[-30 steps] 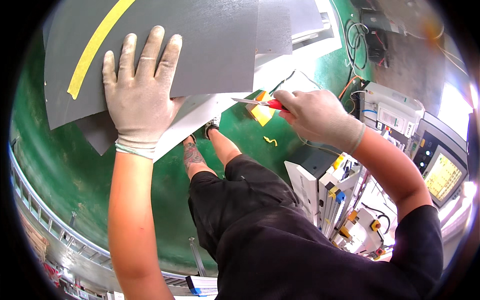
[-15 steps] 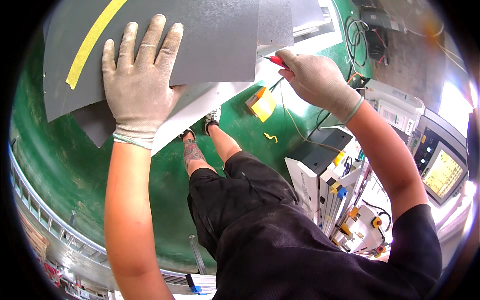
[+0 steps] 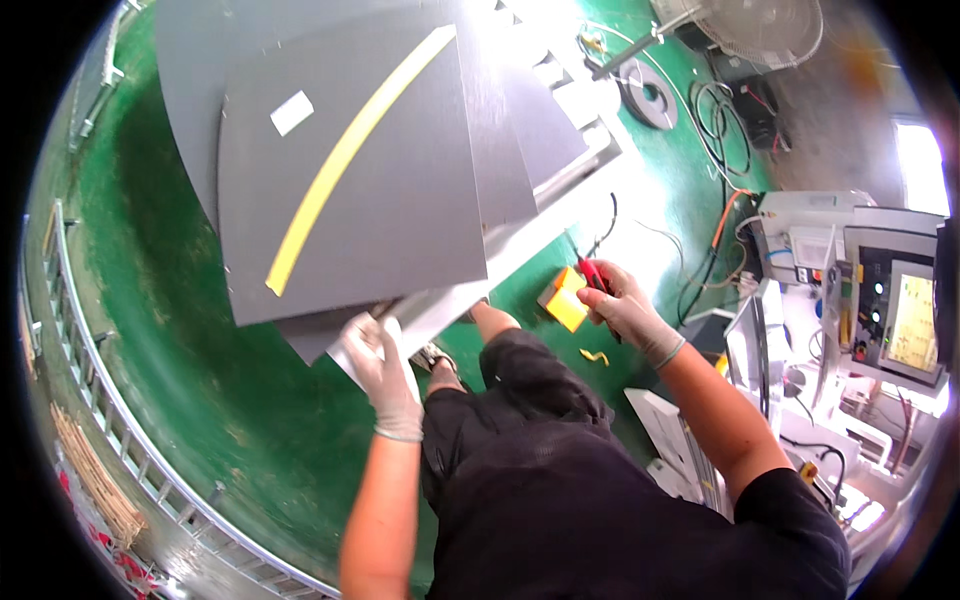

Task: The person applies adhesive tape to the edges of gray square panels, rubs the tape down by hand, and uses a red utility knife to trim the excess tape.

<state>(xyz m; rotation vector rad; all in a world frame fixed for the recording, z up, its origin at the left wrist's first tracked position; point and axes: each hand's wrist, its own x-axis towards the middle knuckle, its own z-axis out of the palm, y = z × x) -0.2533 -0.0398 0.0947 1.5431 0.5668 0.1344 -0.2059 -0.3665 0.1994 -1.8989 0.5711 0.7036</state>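
The left hand point(image 3: 380, 370), gloved, is at 8 o'clock of the view's centre, at the near edge of the white worktop point(image 3: 460, 305); its fingers are half curled, and blur makes it impossible to tell whether they grip anything; the right hand point(image 3: 628, 312), also gloved, is at 3 o'clock with its fingers closed round a red-handled knife point(image 3: 592, 274), whose tip points toward 11 o'clock; the knife is off the worktop, well apart from the left hand.

The dark grey panel point(image 3: 400, 210) lies toward 11 o'clock, on top of other grey sheets; a yellow strip point(image 3: 345, 170) crosses it from 1 to 7 o'clock, a white label point(image 3: 292, 113) at its 10 o'clock side; at the knife's 8 o'clock a yellow box point(image 3: 568, 305) shows against the green floor point(image 3: 200, 420); a yellow scrap point(image 3: 595, 356) lies at the box's 5 o'clock.
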